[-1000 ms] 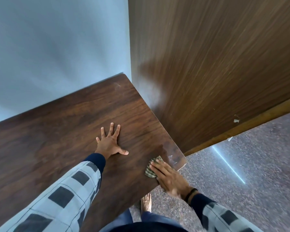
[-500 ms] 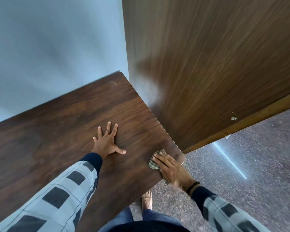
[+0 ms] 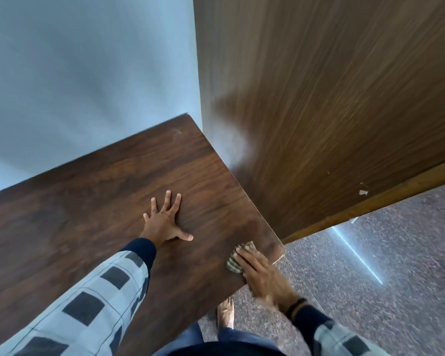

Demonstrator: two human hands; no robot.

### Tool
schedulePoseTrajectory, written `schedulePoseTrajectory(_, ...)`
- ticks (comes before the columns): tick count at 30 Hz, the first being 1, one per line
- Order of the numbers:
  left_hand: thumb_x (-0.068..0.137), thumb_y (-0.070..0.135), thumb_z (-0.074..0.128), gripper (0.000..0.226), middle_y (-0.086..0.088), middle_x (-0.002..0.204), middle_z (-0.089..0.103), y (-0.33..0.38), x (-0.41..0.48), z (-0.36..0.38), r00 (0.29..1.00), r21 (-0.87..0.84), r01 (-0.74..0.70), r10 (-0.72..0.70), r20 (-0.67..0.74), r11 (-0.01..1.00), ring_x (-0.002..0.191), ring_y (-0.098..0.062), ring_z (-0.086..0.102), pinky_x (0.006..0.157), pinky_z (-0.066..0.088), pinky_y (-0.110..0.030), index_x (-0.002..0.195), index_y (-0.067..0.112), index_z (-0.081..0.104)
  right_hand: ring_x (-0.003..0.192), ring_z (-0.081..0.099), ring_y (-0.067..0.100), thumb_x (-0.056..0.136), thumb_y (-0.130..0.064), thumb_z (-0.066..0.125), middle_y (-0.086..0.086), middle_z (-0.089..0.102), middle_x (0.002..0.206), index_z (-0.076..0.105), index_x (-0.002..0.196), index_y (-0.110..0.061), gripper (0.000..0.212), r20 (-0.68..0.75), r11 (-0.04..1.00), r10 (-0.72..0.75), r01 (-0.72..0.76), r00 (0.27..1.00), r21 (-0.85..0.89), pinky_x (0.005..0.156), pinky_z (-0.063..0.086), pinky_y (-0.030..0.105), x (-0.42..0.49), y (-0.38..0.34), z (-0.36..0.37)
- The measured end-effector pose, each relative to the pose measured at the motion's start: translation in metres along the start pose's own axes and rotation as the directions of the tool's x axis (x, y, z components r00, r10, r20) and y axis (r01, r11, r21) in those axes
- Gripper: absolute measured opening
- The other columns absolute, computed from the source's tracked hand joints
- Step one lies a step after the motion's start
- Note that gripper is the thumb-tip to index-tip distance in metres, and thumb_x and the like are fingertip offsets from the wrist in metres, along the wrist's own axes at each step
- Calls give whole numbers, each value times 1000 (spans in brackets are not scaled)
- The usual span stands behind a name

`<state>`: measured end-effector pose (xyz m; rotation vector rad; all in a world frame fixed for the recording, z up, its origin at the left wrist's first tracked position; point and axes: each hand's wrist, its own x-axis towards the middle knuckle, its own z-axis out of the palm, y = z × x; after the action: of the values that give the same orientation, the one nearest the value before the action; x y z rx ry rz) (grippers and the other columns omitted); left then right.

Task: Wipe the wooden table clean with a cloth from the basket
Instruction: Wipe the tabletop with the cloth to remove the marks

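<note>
The dark wooden table [image 3: 88, 201] fills the lower left and ends in a chipped near right corner. My left hand [image 3: 165, 222] lies flat on the tabletop with fingers spread. My right hand [image 3: 260, 273] presses a small striped green cloth [image 3: 233, 263] onto the table close to that corner, fingers straight on top of it. Most of the cloth is hidden under the hand. No basket is in view.
A tall brown wooden panel [image 3: 332, 111] stands against the table's right edge. A pale blue wall [image 3: 88, 73] runs behind the table. Speckled grey floor [image 3: 370, 291] lies to the right, with my bare foot [image 3: 226, 314] below the table edge.
My right hand has slid the cloth a little along the table's edge near the corner. My left hand has stayed flat in the same spot.
</note>
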<state>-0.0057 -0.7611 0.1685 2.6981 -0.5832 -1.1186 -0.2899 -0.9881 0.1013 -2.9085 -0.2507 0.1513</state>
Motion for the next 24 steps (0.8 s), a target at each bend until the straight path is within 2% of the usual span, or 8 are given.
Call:
schedulePoseTrajectory(2, 55, 68, 84, 144, 11, 158, -34, 0, 0, -1, 1000, 4, 9, -9, 7, 1000, 146, -38, -29, 114, 1, -70, 154, 42, -18, 152, 23, 23, 102, -21, 51, 5, 19, 165, 18, 160, -13, 67, -3, 999, 21, -21, 1000, -42, 120, 30, 43, 15, 25, -14)
schedulePoseTrajectory(4, 55, 67, 84, 144, 12, 158, -35, 2, 1, -1, 1000, 4, 18, -18, 18, 1000, 146, -37, -29, 114, 1, -70, 154, 43, -19, 153, 20, 22, 106, -25, 37, -2, 15, 167, 17, 160, -17, 58, -15, 967, 251, -250, 968, 44, 124, 24, 43, 37, 36, -22)
schedulePoseTrajectory(8, 54, 69, 84, 145, 12, 158, -35, 3, 3, 0, 1000, 9, 20, -20, 21, 1000, 146, -37, -30, 114, 1, -70, 153, 43, -19, 153, 21, 27, 104, -24, 35, 2, 26, 165, 27, 158, -17, 55, -100, 798, 587, -553, 804, 238, 123, 19, 44, 68, 15, -14)
schedulePoseTrajectory(10, 54, 69, 84, 145, 11, 158, -35, 2, 2, 0, 1000, 7, 12, -13, 12, 1000, 145, -38, -29, 114, 1, -70, 154, 42, -18, 154, 15, 29, 104, -22, 38, 5, 24, 165, 25, 158, -16, 56, -115, 836, 533, -502, 838, 222, 122, 26, 50, 70, -10, -7)
schedulePoseTrajectory(13, 53, 69, 84, 145, 11, 159, -34, 3, 2, 1, 1000, 2, 8, -8, 19, 1000, 146, -38, -29, 113, 2, -71, 154, 42, -17, 155, 12, 23, 106, -26, 35, 2, 22, 166, 24, 160, -18, 56, -81, 985, 134, -124, 988, 123, 124, 21, 42, 58, -26, 0)
schedulePoseTrajectory(16, 53, 68, 84, 146, 12, 159, -34, 2, 2, 2, 1000, 3, 12, -12, 2, 1000, 146, -38, -29, 114, 2, -70, 154, 42, -18, 155, 13, 19, 107, -26, 33, 1, 19, 167, 18, 160, -18, 56, -30, 995, -77, 79, 997, 61, 126, 13, 39, 77, 13, -12)
schedulePoseTrajectory(22, 51, 70, 84, 148, 13, 158, -35, 1, 2, 3, 1000, 6, 20, -20, 10, 1000, 146, -37, -29, 114, 2, -70, 152, 44, -20, 152, 22, 28, 105, -22, 39, 3, 28, 164, 29, 158, -15, 55, -95, 874, 465, -439, 880, 210, 122, 26, 50, 146, 32, -29)
schedulePoseTrajectory(24, 51, 69, 84, 147, 13, 158, -35, 0, 2, 3, 1000, 3, 18, -18, 2, 1000, 146, -37, -29, 114, 2, -70, 153, 44, -20, 153, 18, 30, 104, -22, 39, 2, 24, 166, 27, 159, -16, 56, -115, 885, 445, -416, 888, 211, 123, 24, 50, 142, 11, -21)
